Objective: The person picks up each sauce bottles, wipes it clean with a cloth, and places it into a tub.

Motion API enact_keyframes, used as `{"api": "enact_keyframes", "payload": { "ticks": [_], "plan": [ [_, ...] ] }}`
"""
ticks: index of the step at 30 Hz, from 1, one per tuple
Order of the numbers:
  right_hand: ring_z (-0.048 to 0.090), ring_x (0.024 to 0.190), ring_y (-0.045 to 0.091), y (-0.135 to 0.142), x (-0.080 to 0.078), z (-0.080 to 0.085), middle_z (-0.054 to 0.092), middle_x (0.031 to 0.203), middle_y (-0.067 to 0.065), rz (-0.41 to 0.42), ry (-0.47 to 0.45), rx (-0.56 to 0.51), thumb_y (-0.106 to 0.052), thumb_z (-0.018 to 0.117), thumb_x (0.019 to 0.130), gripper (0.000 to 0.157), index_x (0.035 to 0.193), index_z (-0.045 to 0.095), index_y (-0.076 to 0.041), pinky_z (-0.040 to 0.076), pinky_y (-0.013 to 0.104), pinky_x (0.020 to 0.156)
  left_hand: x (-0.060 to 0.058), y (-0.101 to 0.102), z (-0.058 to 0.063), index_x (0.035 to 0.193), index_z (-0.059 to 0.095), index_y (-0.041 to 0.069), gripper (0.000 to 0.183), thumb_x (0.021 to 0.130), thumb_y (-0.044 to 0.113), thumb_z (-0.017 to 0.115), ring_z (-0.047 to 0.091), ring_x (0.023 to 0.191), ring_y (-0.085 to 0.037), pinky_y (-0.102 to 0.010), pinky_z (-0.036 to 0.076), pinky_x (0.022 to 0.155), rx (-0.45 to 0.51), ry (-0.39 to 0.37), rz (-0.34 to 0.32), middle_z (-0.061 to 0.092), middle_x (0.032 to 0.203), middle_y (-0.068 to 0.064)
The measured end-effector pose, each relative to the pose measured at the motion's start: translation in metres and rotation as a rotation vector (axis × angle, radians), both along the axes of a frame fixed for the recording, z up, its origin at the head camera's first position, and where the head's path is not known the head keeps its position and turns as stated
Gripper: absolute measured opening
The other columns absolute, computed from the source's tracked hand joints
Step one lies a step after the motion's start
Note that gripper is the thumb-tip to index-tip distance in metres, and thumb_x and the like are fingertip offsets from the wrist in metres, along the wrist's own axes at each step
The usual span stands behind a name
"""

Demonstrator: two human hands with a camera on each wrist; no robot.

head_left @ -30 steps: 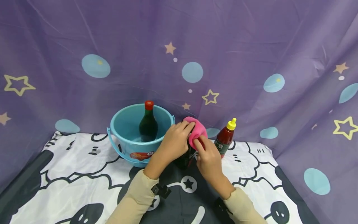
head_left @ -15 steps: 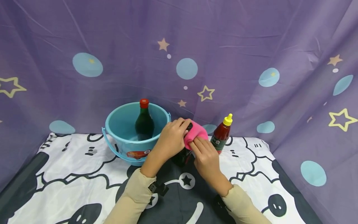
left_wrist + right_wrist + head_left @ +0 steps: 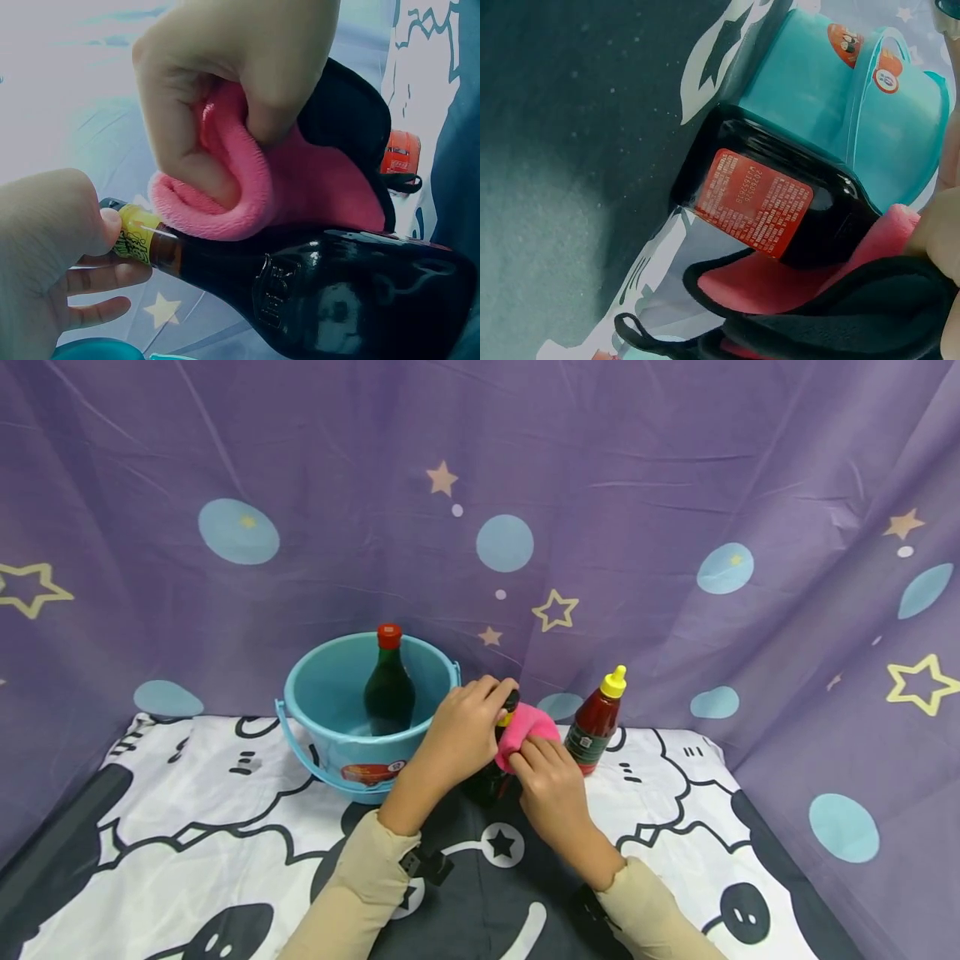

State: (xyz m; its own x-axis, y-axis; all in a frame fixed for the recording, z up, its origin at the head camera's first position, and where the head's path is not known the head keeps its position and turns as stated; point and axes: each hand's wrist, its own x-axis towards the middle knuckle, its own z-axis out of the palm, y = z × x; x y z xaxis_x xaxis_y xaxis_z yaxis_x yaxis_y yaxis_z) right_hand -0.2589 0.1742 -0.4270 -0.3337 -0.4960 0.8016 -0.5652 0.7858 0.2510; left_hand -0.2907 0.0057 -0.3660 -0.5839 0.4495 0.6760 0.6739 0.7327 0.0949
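My left hand pinches the capped top of a dark sauce bottle, its thumb on the yellow neck label in the left wrist view. Folded in the fingers of my right hand is a pink cloth with a black backing and hanging loop, pressed against the bottle's neck and shoulder. In the right wrist view a red label shows on the bottle's dark body, and the cloth lies along its lower side. The bottle's base is partly hidden by my hands in the head view.
Left of my hands stands a light blue bucket with a red-capped green bottle inside. A red sauce bottle with a yellow nozzle stands close to the right. A purple curtain hangs behind the patterned cloth-covered table.
The pink cloth has slid down the bottle's neck, baring the black cap and yellow neck label. My left hand keeps hold of the top. The head view has shifted slightly.
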Motion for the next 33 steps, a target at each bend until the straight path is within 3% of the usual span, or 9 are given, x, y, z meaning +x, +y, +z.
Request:
{"api": "enact_keyframes", "payload": {
  "ticks": [15, 29, 33],
  "plan": [
    [0.064, 0.078, 0.027, 0.0063, 0.0002, 0.008, 0.069, 0.078, 0.009, -0.022, -0.08, 0.135, 0.009, 0.068, 0.068, 0.019, 0.079, 0.067, -0.007, 0.054, 0.038, 0.078, 0.0009, -0.0008, 0.003, 0.13, 0.064, 0.005, 0.034, 0.096, 0.007, 0.066, 0.068, 0.095, -0.028, -0.042, 0.058, 0.092, 0.002, -0.027, -0.008, 0.069, 0.112, -0.013],
    [0.062, 0.07, 0.024, 0.0091, 0.0041, 0.0059, 0.066, 0.071, 0.004, -0.09, -0.161, 0.253, 0.005, 0.075, 0.072, 0.016, 0.073, 0.07, -0.01, 0.049, 0.035, 0.068, 0.0011, -0.0002, 0.0011, 0.13, 0.064, 0.005, 0.033, 0.096, 0.008, 0.066, 0.068, 0.096, -0.028, -0.042, 0.057, 0.091, 0.006, -0.039, -0.008, 0.069, 0.111, -0.012],
    [0.061, 0.067, 0.022, 0.0093, 0.0047, 0.0044, 0.065, 0.069, 0.003, -0.131, -0.23, 0.318, 0.0, 0.081, 0.074, 0.014, 0.072, 0.072, -0.011, 0.046, 0.032, 0.064, 0.0018, -0.0003, 0.0026, 0.131, 0.063, 0.005, 0.035, 0.096, 0.008, 0.066, 0.068, 0.097, -0.028, -0.043, 0.057, 0.092, 0.013, -0.041, -0.011, 0.068, 0.111, -0.012]
  ]
}}
